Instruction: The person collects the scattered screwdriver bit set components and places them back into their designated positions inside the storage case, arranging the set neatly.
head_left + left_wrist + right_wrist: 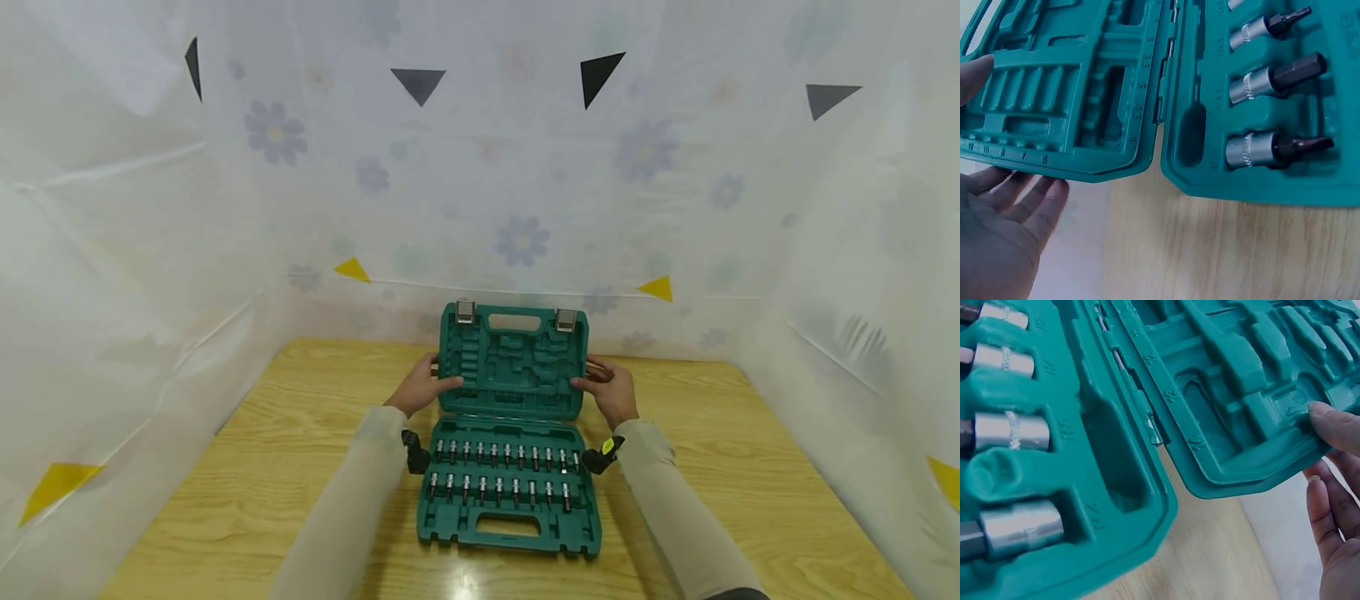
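Note:
A green plastic socket bit case (508, 525) lies open on the table, its lid (510, 358) raised at the hinge. My left hand (420, 387) holds the lid's left edge, thumb on the inner face, fingers behind. On the opposite edge my right hand (611, 392) grips it the same way, its thumb (1335, 425) inside the rim. Two rows of silver bit sockets (1254, 150) with dark tips sit in the base's slots. The lid's moulded recesses hold nothing. Two metal latches (465, 312) are at the lid's top edge.
The wood-grain table (300, 450) extends on both sides of the case. Pale flower-patterned sheeting (480, 167) hangs behind and at the sides, with black and yellow triangles on it. Black wrist cameras (415, 452) sit close over the case's sides.

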Demonstrator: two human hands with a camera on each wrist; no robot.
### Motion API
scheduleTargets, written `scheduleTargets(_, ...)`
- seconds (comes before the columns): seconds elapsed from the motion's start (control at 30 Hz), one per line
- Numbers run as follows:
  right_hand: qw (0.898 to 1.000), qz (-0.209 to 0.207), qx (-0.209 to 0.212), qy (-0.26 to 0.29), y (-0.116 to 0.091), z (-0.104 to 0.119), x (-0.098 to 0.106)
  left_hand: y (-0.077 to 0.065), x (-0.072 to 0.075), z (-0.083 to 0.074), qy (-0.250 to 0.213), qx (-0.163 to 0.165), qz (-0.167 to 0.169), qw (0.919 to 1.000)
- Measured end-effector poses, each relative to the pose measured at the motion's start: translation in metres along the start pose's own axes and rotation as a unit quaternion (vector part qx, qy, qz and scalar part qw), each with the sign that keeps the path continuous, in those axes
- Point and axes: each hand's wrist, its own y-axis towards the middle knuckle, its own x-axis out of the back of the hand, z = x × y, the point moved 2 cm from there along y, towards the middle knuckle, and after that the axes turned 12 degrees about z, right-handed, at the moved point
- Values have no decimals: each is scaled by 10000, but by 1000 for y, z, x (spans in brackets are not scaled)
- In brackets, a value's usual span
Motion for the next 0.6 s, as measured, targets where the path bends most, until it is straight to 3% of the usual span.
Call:
scheduleTargets(0.17,9999,-48,53,-122,-3,4,1,-1,1,-4,-75,-204,-78,9997)
scheduleTargets(0.6,9990,-146,250,-355,-6,23,-2,-3,2,-10,330,-598,-489,9965)
